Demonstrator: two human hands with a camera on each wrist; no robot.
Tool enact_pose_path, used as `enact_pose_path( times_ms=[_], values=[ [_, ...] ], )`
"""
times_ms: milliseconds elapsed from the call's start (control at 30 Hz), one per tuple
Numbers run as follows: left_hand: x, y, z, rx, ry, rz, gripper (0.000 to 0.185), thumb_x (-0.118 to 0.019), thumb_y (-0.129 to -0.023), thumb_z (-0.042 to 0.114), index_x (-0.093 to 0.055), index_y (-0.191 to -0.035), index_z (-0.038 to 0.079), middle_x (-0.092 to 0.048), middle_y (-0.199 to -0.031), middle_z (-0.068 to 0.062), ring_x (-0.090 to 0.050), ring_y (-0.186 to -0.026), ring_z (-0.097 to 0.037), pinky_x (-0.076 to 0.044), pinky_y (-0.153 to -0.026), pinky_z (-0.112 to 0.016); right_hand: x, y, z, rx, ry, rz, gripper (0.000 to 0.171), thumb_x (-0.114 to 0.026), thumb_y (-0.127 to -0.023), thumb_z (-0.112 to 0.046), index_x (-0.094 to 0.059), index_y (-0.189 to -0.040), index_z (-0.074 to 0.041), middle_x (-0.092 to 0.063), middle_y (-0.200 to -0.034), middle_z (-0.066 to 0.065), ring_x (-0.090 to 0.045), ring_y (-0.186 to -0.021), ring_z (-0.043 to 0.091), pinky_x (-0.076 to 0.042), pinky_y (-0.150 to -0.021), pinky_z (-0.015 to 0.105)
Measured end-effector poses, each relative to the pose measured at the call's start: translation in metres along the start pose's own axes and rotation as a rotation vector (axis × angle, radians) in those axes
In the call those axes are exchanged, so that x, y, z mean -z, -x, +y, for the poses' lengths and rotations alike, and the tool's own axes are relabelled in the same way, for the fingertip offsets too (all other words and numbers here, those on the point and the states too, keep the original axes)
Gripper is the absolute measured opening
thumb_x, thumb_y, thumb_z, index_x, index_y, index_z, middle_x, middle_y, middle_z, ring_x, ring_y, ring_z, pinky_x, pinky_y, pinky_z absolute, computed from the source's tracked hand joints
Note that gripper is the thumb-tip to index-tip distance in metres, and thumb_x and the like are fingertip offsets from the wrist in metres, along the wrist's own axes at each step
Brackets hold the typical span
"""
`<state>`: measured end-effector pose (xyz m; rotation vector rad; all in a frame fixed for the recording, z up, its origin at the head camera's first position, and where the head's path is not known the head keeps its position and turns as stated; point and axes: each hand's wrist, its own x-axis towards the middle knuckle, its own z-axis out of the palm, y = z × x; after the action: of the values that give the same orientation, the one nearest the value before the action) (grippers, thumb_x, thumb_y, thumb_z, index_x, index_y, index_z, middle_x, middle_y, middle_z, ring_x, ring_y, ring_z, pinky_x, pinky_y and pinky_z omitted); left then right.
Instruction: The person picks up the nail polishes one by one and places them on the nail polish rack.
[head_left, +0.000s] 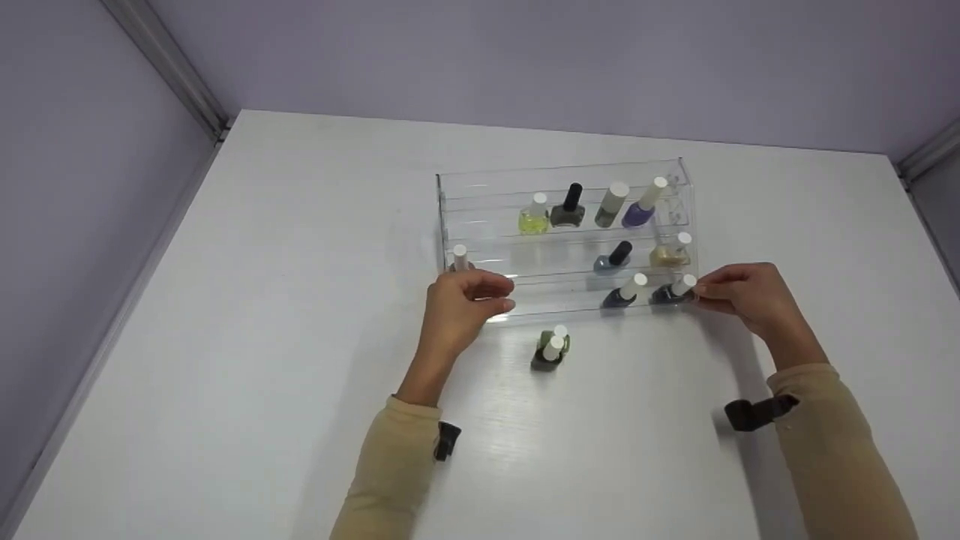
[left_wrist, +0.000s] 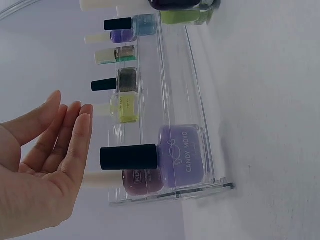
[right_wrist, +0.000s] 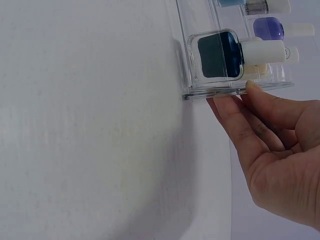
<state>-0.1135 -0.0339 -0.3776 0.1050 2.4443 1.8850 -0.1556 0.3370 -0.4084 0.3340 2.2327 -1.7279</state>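
Observation:
A clear tiered nail polish rack (head_left: 555,296) stands on the table, holding several bottles. My left hand (head_left: 459,307) hovers at its left end, fingers apart and holding nothing. Beside that hand, in the left wrist view, are a lavender polish bottle (left_wrist: 182,157) with a black cap and a mauve one (left_wrist: 142,181) behind it. The head view hides the lavender bottle behind the hand. With fingertips and thumb, my right hand (right_wrist: 280,135) pinches the rack's right side panel, close to a dark teal bottle (right_wrist: 217,55) with a white cap on the front tier.
In front of the rack, a dark bottle (head_left: 547,360) and a green bottle (head_left: 566,343) stand close together on the white table (head_left: 262,300). Yellow (head_left: 533,221), purple (head_left: 638,215) and other bottles occupy the upper tiers. A wall (head_left: 525,67) rises behind the table.

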Motion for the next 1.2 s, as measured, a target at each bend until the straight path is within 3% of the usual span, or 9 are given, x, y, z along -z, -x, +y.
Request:
enact_pose_path(
  times_ms=[467,867,1200],
  values=[
    [-0.015,0.003,-0.003,-0.011,0.019,-0.073,0.016,-0.072,-0.074,-0.004,-0.069,-0.089,-0.002,-0.068,-0.088,-0.010,-0.065,-0.083,-0.019,-0.052,-0.073,-0.023,-0.001,0.001,0.000,0.014,0.036,0.005,0.013,-0.063,-0.082,0.003,-0.069,-0.078,-0.008,-0.064,-0.077,-0.002,-0.064,-0.074,0.011,-0.053,-0.072,0.024],
    [-0.023,0.008,-0.009,-0.006,-0.013,-0.098,0.016,-0.073,-0.073,-0.003,-0.070,-0.088,0.001,-0.069,-0.085,-0.007,-0.065,-0.081,-0.016,-0.052,-0.070,-0.023,-0.001,0.001,-0.001,-0.006,0.045,0.007,0.008,-0.067,-0.081,-0.002,-0.069,-0.079,-0.009,-0.064,-0.078,0.000,-0.065,-0.075,0.012,-0.053,-0.073,0.026],
    [-0.029,0.016,-0.011,0.025,0.039,-0.169,0.018,-0.072,-0.072,-0.006,-0.070,-0.089,-0.001,-0.068,-0.088,-0.008,-0.065,-0.084,-0.019,-0.053,-0.070,-0.024,-0.001,0.000,0.001,0.010,0.092,0.025,0.004,-0.067,-0.081,-0.002,-0.068,-0.084,-0.005,-0.063,-0.081,0.000,-0.064,-0.075,0.010,-0.053,-0.072,0.025]
  ],
)
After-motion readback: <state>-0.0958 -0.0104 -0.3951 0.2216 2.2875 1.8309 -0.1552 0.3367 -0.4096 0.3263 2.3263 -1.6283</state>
